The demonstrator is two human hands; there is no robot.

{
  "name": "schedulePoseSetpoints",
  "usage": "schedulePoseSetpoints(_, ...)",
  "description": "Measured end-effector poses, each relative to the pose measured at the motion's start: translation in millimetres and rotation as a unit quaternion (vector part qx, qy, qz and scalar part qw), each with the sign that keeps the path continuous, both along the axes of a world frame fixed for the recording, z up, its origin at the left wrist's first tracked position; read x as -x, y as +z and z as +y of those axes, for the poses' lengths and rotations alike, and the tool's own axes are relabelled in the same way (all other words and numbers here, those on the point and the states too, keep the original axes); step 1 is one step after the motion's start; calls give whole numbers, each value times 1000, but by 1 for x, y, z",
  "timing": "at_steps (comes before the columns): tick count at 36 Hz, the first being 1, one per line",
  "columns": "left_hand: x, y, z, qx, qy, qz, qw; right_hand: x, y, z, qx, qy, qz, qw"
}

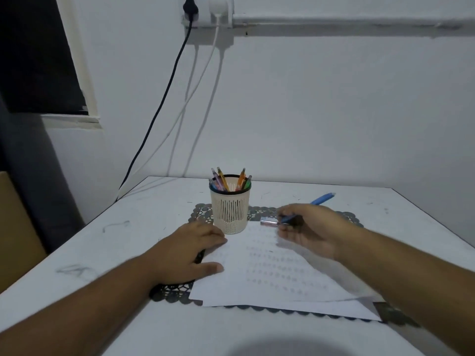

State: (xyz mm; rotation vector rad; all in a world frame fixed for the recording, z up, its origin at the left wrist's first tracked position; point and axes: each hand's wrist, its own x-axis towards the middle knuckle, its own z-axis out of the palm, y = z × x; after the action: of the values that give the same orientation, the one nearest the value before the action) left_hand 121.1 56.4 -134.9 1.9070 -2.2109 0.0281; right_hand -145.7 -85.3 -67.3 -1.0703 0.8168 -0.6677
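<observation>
A cream slotted pen cup [230, 210] with several coloured pens stands at the middle of the table. In front of it lie white paper sheets [272, 273] with faint rows of marks, on a dark lace mat [177, 291]. My left hand [189, 249] rests flat on the left edge of the paper, fingers straight. My right hand [308, 228] hovers over the paper's far right part and pinches a blue pen [322, 197], whose tip end points left toward the cup and whose tail sticks out behind the hand.
The white table [97, 247] has scuff marks on its left side and stands against a white wall. A black cable [164, 98] and white cables hang from wall sockets behind the table's left corner. A brown board [15, 227] stands at the left.
</observation>
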Motion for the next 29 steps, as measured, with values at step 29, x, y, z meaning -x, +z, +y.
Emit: schedulePoseSetpoints(29, -5, 2, 1, -125, 6, 69, 990, -40, -50, 36, 273, 256, 103, 921)
